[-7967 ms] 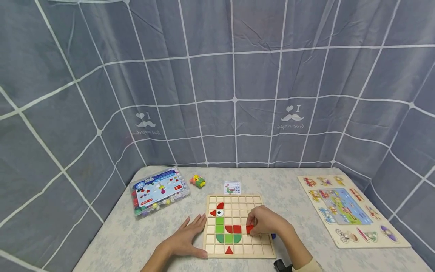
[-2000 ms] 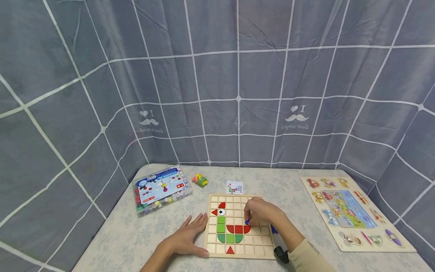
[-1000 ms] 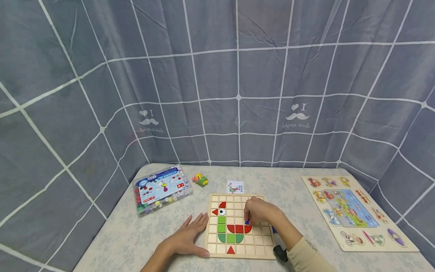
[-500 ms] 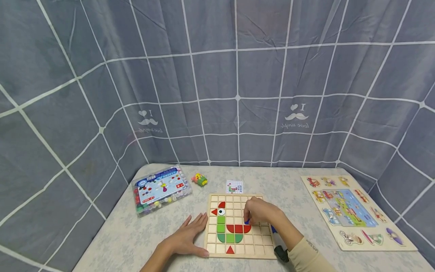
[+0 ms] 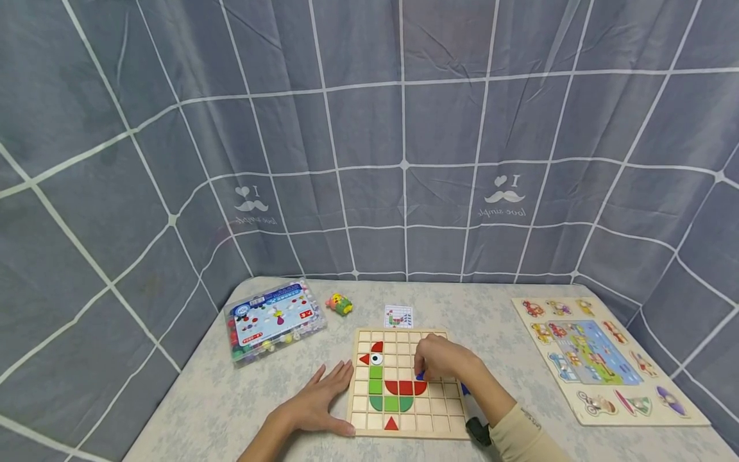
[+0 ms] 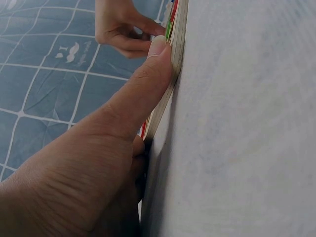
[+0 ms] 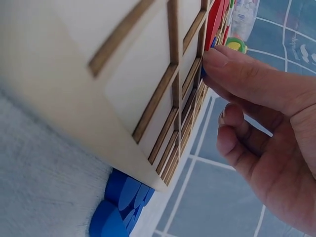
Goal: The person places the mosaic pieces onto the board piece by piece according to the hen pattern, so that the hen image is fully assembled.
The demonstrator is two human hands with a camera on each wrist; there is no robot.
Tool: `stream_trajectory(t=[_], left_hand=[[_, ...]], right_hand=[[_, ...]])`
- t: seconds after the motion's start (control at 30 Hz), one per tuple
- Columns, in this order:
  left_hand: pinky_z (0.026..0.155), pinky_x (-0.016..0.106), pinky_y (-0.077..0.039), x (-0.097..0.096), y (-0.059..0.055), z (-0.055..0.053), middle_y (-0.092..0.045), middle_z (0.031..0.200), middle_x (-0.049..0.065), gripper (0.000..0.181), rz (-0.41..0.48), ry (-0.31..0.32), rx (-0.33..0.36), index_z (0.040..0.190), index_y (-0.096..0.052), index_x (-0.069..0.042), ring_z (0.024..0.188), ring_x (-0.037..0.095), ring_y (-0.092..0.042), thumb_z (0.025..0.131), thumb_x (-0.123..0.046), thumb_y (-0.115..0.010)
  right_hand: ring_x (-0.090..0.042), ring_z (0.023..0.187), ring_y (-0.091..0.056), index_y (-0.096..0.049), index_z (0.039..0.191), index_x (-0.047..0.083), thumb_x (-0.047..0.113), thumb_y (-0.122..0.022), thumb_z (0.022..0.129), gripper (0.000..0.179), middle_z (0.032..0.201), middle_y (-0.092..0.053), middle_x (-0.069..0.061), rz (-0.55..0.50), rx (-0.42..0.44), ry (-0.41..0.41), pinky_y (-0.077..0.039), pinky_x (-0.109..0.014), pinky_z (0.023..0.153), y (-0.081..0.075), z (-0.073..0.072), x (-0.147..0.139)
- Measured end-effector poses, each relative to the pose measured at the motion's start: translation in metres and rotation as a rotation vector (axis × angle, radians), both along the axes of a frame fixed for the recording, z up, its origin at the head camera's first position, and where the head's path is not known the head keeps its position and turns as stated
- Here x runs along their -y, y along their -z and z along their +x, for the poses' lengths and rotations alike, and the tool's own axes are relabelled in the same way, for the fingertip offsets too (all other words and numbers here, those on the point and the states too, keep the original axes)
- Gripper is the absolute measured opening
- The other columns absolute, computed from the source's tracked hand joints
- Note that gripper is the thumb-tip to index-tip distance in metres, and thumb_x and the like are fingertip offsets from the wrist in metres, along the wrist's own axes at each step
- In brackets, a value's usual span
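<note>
A wooden grid board [image 5: 424, 423] lies on the table with red and green pieces [image 5: 390, 403] set in its cells, forming a bird-like figure with a round eye tile [image 5: 376, 359]. My right hand [image 5: 441, 359] pinches a small blue piece [image 5: 420, 376] over the cell just behind the right end of the red row [image 5: 407, 387]; the fingers partly hide its shape. My left hand [image 5: 317, 404] rests spread along the board's left edge, thumb by the near corner. In the right wrist view, thumb and fingertips of the right hand [image 7: 266, 118] meet at the grid.
Several blue pieces [image 7: 121, 190] lie beside the board's right edge. Behind the board is a small pattern card [image 5: 399, 316]. A bead box [image 5: 277, 321] and small toy figure [image 5: 339, 305] are at the back left, a picture puzzle [image 5: 600, 401] at the right.
Eight seconds ago my right hand held a red piece; that piece now lies at the red row's right end and the hand holds a blue one. Little has moved in the last two seconds.
</note>
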State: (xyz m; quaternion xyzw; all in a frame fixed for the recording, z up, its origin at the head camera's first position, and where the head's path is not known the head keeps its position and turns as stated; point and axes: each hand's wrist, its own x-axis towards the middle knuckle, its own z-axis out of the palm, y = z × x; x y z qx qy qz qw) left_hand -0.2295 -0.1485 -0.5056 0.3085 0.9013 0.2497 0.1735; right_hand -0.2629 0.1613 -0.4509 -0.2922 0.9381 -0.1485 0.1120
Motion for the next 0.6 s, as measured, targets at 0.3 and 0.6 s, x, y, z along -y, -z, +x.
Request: stream_trajectory(t=[0.3, 0.6], left_hand=[[0.122, 0.058, 0.0, -0.001, -0.001, -0.001, -0.015, 0.164, 0.008, 0.114, -0.002, 0.0, 0.003, 0.155, -0.02, -0.005, 0.153, 0.03, -0.011, 0.073, -0.062, -0.075], [0.121, 0.06, 0.0, 0.0, -0.002, 0.001, -0.016, 0.164, 0.01, 0.113, 0.013, 0.004, 0.014, 0.155, -0.02, -0.004, 0.152, 0.032, -0.011, 0.074, -0.062, -0.074]], right_hand=[[-0.009, 0.079, -0.06, -0.077, 0.078, 0.018, 0.01, -0.081, 0.075, 0.009, 0.078, -0.07, 0.011, -0.03, -0.006, 0.061, -0.053, -0.026, 0.07, -0.001, 0.003, -0.009], [-0.007, 0.064, -0.051, -0.075, 0.078, 0.016, 0.01, -0.08, 0.075, 0.009, 0.074, -0.066, 0.01, -0.133, 0.009, 0.131, -0.047, -0.025, 0.059, 0.002, 0.01, -0.043]])
